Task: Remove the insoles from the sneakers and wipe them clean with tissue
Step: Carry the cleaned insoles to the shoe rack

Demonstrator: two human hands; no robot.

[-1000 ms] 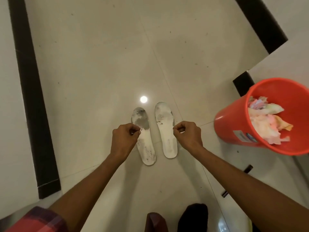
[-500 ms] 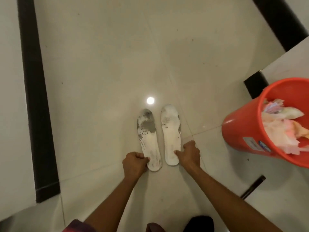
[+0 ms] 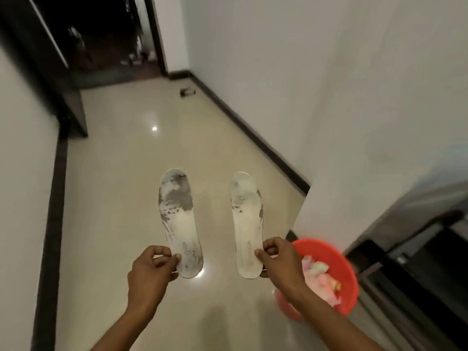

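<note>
Left insole [image 3: 178, 219] and right insole [image 3: 247, 224], both up in the air, one per hand, toe ends pointing away from the person. No sneakers in view!

Widest first: glossy pale floor [image 3: 121, 198] running down a corridor, white wall [image 3: 329, 97] on the right. Down by that wall sits a red bin [image 3: 339, 264] with crumpled pink and white tissue [image 3: 319, 277] inside, just behind the right forearm.

Now the insoles. Grey smudges spread across the forefoot of the left one, with fewer marks along the right one's edge. To my eye there's wiping left to do.

Left hand [image 3: 149, 274] pinches its insole's outer edge near the heel, and the right hand [image 3: 281, 262] does the same. Thumb and fingers [image 3: 176, 257] are clamped on the rim on both sides, and neither holds tissue.

These look thin, light and bendy, probably foam, so a heel pinch carries them fine. For scrubbing I'd expect them to flex, so better to support one flat under the arch or lay it on the floor and press near the stain.
</note>
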